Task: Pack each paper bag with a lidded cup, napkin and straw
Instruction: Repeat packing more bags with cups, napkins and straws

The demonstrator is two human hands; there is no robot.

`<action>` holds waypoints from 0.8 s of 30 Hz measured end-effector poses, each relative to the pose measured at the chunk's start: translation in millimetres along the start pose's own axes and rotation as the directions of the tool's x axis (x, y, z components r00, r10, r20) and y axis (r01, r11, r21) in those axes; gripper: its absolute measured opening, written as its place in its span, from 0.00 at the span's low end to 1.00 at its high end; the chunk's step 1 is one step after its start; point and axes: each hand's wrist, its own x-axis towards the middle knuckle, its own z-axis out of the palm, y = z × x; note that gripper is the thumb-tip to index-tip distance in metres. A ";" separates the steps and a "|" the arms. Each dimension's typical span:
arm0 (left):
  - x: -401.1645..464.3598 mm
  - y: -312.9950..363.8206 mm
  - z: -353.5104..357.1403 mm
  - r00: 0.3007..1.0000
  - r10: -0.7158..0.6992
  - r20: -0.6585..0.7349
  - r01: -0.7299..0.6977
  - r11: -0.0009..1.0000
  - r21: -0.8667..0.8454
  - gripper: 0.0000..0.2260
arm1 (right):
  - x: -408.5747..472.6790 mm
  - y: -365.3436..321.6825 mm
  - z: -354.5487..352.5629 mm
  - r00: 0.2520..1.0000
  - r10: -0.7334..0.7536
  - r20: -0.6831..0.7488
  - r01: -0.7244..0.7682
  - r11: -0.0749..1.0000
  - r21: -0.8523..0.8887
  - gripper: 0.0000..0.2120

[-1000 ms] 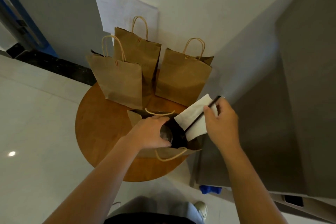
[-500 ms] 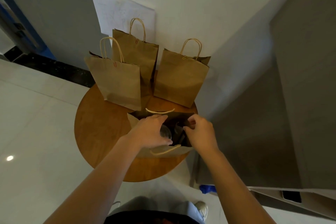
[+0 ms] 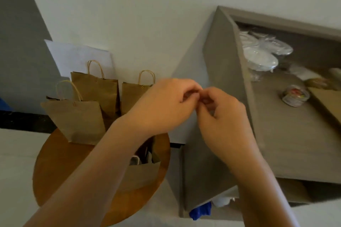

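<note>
We hold our left hand (image 3: 162, 105) and right hand (image 3: 221, 116) up together in front of us, fingertips curled and meeting; whether they pinch anything we cannot tell, as the frame is blurred. Below our left forearm, at the near right edge of the round brown wooden counter (image 3: 55, 171), stands the open brown paper bag (image 3: 144, 173) with dark contents showing in its mouth. Three more upright brown paper bags with twisted handles (image 3: 77, 120) stand along the far edge of the counter, touching or nearly so. On the grey shelf (image 3: 295, 143) to the right sit clear plastic lidded cups (image 3: 262, 59), well apart from the bags. We judge the cups light, thin-walled and slippery, apt to buckle or pop a lid if squeezed, so we would take one round its body below the rim. The bags are stiff but tip easily; their mouths want steadying by the top edge.
</note>
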 end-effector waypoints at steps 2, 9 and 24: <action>21.7 31.8 5.2 0.995 0.099 0.006 -0.099 0.995 0.024 0.10 | -3.3 2.7 -33.4 0.996 0.008 -0.090 -0.006 1.000 0.026 0.09; 96.6 112.7 76.7 0.959 0.231 0.166 -0.274 0.908 0.316 0.12 | -3.2 75.8 -139.4 0.936 0.168 -0.310 -0.218 0.967 -0.133 0.04; 233.9 123.5 206.5 0.927 -0.072 0.368 -0.201 0.734 0.649 0.09 | 103.1 260.0 -193.7 0.921 0.322 -0.220 -0.390 0.743 -0.544 0.14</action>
